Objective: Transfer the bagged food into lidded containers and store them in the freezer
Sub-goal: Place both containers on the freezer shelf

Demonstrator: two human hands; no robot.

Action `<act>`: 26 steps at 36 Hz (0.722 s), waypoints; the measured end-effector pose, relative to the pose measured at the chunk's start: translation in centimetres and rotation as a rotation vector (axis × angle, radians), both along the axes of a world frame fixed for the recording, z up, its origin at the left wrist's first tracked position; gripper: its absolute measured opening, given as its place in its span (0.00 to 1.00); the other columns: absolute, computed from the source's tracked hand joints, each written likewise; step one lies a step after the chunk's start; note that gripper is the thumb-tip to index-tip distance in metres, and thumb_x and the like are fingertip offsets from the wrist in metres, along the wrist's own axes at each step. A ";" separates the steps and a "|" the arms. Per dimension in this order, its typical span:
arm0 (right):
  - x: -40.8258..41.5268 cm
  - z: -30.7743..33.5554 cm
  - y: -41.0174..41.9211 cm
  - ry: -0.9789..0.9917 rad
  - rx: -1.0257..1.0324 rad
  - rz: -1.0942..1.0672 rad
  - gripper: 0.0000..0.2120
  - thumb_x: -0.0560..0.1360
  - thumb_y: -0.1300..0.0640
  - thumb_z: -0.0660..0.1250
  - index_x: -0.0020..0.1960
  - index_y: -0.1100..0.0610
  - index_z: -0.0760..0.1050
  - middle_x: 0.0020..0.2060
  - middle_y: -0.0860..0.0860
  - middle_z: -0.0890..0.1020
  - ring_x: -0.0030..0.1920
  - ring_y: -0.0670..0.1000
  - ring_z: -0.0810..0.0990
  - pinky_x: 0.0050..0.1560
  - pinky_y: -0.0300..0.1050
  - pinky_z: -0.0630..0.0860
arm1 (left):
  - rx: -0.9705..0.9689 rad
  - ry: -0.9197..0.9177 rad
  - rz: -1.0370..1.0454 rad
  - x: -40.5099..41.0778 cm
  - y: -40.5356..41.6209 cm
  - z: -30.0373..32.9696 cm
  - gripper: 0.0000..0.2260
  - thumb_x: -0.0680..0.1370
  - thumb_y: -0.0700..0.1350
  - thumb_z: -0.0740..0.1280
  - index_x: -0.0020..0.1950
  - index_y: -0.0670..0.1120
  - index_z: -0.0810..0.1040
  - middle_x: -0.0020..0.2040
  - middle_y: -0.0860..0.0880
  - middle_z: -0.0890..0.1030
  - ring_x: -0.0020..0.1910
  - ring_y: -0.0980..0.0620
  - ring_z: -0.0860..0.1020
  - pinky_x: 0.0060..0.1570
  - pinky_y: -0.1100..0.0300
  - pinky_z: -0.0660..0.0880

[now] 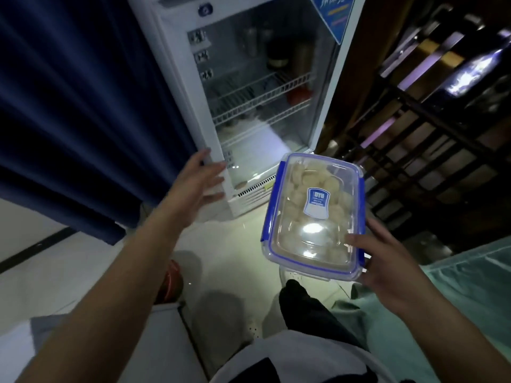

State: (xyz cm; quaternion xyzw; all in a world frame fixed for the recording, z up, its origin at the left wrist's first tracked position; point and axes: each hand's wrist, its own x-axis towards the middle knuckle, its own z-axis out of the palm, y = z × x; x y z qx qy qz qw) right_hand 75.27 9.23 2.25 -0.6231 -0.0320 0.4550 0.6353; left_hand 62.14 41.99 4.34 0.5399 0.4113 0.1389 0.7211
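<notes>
Curtain (69, 106), dark blue and pleated, fills the left side and hangs just beside the freezer (249, 78), a white upright cabinet with a glass door (265, 87). Behind the glass are wire shelves (262, 92) with dim jars and a red item; details are too dark to tell. Dark slatted furniture (428, 120) stands to the right. A green cloth (470, 286) lies at lower right over pale floor (235, 258).

The container (313, 217), clear with blue lid clips, is held in the air in front of the freezer's lower part. Its long axis runs away from the person toward the freezer base, lid facing up. Pale round food pieces (309, 186) fill it.

The right hand (387, 264) grips the container's near right corner, thumb on the lid. The left hand (201, 183), fingers spread, touches the door's left edge.
</notes>
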 end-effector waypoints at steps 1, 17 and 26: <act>1.1 -0.3 0.4 0.003 -0.001 -0.026 0.34 0.61 0.58 0.78 0.63 0.36 0.78 0.55 0.49 0.86 0.45 0.55 0.87 0.39 0.50 0.81 | 0.061 0.010 0.053 1.6 1.9 0.3 0.18 0.76 0.48 0.74 0.62 0.61 0.74 0.57 0.53 0.81 0.58 0.49 0.80 0.48 0.51 0.79; 16.2 -2.3 3.2 0.036 -0.088 -0.164 0.23 0.71 0.60 0.73 0.60 0.37 0.79 0.50 0.50 0.87 0.41 0.56 0.87 0.36 0.51 0.81 | 0.594 0.127 0.483 16.6 16.3 1.1 0.26 0.80 0.44 0.71 0.76 0.47 0.67 0.67 0.49 0.77 0.63 0.51 0.77 0.55 0.69 0.75; 16.7 -1.6 2.4 0.011 -0.084 -0.201 0.23 0.72 0.59 0.74 0.61 0.38 0.79 0.52 0.50 0.87 0.45 0.56 0.88 0.37 0.53 0.82 | 0.572 0.130 0.395 15.5 18.2 0.8 0.22 0.81 0.45 0.69 0.72 0.46 0.65 0.63 0.45 0.78 0.54 0.46 0.77 0.59 0.47 0.76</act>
